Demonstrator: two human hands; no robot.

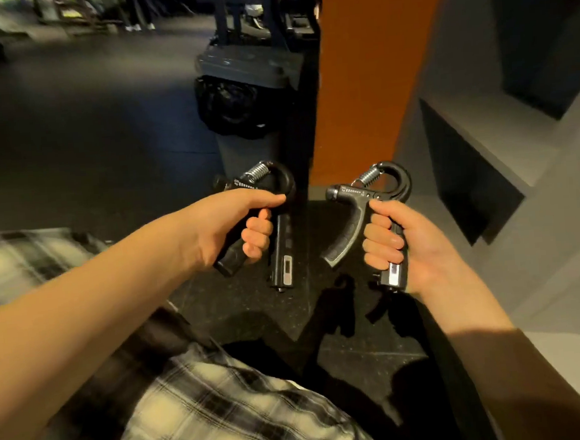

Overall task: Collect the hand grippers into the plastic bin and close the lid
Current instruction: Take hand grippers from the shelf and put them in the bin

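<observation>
Currently left hand (227,231) clenches one hand gripper (281,244), right hand (414,249) a second hand gripper (346,231), both nearer than the trash can (239,106). Likely light, rigid, sprung; hold by handles.

Grippers: two, left gripper (279,241), right gripper (346,229). Hands: two, left hand (227,224), right hand (407,246). Trash bin (250,64): one. Orange pillar (374,76): one.

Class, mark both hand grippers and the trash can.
Left hand gripper (279,241): head view, straight handle.
Right hand gripper (346,233): head view, curved handle.
Trash can (247,64): head view, lid.
</observation>
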